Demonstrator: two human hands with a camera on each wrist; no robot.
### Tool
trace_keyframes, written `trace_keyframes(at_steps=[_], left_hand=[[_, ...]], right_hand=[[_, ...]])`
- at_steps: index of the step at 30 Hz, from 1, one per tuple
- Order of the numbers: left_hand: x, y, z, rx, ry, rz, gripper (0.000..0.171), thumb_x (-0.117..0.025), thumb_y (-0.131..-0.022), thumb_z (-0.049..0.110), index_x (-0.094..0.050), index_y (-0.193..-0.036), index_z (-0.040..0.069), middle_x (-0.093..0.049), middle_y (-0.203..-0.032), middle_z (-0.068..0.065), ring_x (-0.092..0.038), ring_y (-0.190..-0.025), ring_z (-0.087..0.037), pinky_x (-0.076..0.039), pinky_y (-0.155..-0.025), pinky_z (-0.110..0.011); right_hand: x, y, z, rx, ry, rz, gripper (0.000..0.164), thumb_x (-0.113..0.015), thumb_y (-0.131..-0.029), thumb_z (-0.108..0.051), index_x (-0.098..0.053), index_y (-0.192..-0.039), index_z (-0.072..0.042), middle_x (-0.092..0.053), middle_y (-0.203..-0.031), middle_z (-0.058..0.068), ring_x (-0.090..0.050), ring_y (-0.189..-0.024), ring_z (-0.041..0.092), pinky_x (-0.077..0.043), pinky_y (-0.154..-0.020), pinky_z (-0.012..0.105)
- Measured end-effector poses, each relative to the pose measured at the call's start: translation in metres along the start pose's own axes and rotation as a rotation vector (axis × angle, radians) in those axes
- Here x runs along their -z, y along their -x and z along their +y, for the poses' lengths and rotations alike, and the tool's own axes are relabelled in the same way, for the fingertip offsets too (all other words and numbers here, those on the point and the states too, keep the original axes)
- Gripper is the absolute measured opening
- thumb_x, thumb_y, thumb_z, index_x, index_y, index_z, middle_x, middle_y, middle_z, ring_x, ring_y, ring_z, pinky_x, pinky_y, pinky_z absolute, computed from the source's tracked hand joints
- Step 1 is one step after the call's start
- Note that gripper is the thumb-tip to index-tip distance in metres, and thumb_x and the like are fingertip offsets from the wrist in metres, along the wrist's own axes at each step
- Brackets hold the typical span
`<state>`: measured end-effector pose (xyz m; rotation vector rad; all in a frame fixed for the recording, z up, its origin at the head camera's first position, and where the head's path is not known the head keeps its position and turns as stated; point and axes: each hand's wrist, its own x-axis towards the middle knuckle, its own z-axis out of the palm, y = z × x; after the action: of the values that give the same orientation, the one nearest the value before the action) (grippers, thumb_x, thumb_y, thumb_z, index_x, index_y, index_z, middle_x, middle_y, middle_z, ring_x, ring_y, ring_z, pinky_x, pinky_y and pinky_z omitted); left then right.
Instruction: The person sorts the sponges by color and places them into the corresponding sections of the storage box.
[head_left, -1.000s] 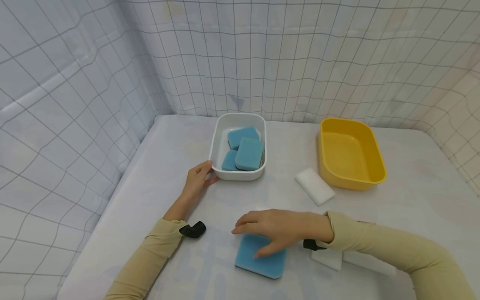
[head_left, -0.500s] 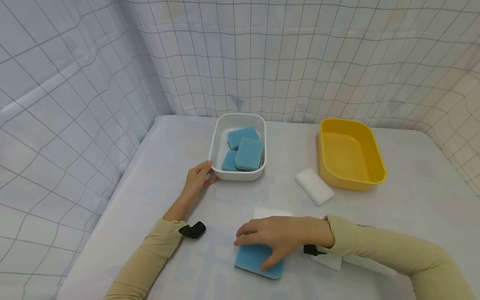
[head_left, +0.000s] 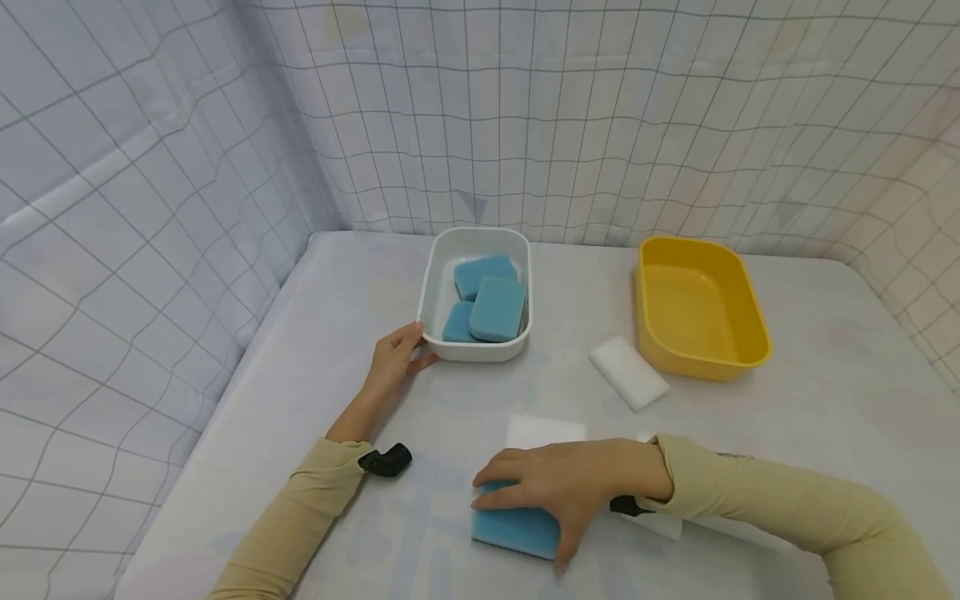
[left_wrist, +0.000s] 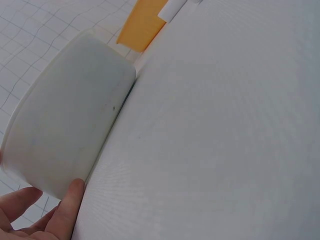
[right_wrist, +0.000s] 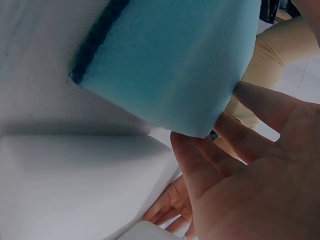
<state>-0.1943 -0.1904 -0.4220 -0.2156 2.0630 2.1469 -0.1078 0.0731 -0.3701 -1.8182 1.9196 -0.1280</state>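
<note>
My left hand (head_left: 390, 357) grips the near-left corner of a white plastic tub (head_left: 480, 352), fingers at its side and thumb at its front wall. Inside the tub lie three blue sponges (head_left: 498, 308). In the left wrist view, fingers (left_wrist: 70, 207) touch the tub's outer wall. My right hand (head_left: 566, 483) spreads over another blue sponge (head_left: 513, 531) with a dark underside, near the front of the table. Its fingertips touch the sponge in the right wrist view, while the thumb reaches past the sponge's near-right corner in the head view.
A yellow tub (head_left: 701, 308) stands at the back right with nothing in it. Beside it lies a white sponge (head_left: 630, 372). A second white sponge (head_left: 546, 429) is just behind my right hand, and more white pieces (head_left: 656, 525) lie partly under the right forearm. Grid-patterned curtains surround the table.
My right hand has come slightly nearer over the blue sponge, its thumb moving off the top past the near-right corner. The white sponge behind it is uncovered. My left hand stays put.
</note>
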Motion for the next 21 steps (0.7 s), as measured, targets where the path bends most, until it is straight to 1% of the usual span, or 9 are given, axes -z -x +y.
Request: trace_keyframes(at_steps=[4, 10, 14, 21], left_hand=[[0.0006, -0.0002, -0.0003, 0.002, -0.004, 0.003, 0.049, -0.041, -0.101, 0.028, -0.038, -0.141, 0.001, -0.039, -0.144, -0.016, -0.041, -0.132, -0.026, -0.053, -0.094, -0.029], [-0.0006, -0.0002, -0.0003, 0.011, -0.019, 0.015, 0.049, -0.04, -0.101, 0.029, -0.038, -0.142, 0.001, -0.04, -0.143, -0.016, -0.041, -0.13, -0.025, -0.053, -0.093, -0.029], [-0.0013, 0.0004, -0.0005, 0.011, -0.017, 0.019, 0.049, -0.041, -0.101, 0.029, -0.039, -0.142, 0.002, -0.04, -0.143, -0.016, -0.041, -0.131, -0.025, -0.053, -0.093, -0.028], [-0.0009, 0.0003, -0.0012, 0.009, -0.009, 0.016, 0.05, -0.041, -0.101, 0.029, -0.038, -0.142, 0.001, -0.039, -0.144, -0.016, -0.041, -0.132, -0.026, -0.053, -0.092, -0.027]], right_hand=[[0.0003, 0.0001, -0.0015, -0.009, 0.008, -0.032, 0.098, -0.073, -0.073, -0.055, -0.022, -0.15, -0.023, -0.024, -0.153, 0.001, -0.029, -0.138, 0.015, -0.036, -0.113, 0.025], [-0.001, 0.0013, -0.003, -0.013, 0.035, -0.057, 0.099, -0.074, -0.073, -0.052, -0.018, -0.15, -0.024, -0.022, -0.154, 0.0, -0.028, -0.136, 0.014, -0.037, -0.111, 0.022], [-0.0015, 0.0021, -0.003, -0.007, 0.061, -0.053, 0.096, -0.074, -0.075, -0.05, -0.019, -0.15, -0.024, -0.024, -0.152, 0.001, -0.03, -0.135, 0.015, -0.037, -0.111, 0.022], [-0.0014, 0.0022, -0.002, -0.007, 0.046, -0.035, 0.09, -0.07, -0.079, -0.048, -0.021, -0.149, -0.024, -0.026, -0.151, 0.001, -0.031, -0.133, 0.015, -0.038, -0.11, 0.021]])
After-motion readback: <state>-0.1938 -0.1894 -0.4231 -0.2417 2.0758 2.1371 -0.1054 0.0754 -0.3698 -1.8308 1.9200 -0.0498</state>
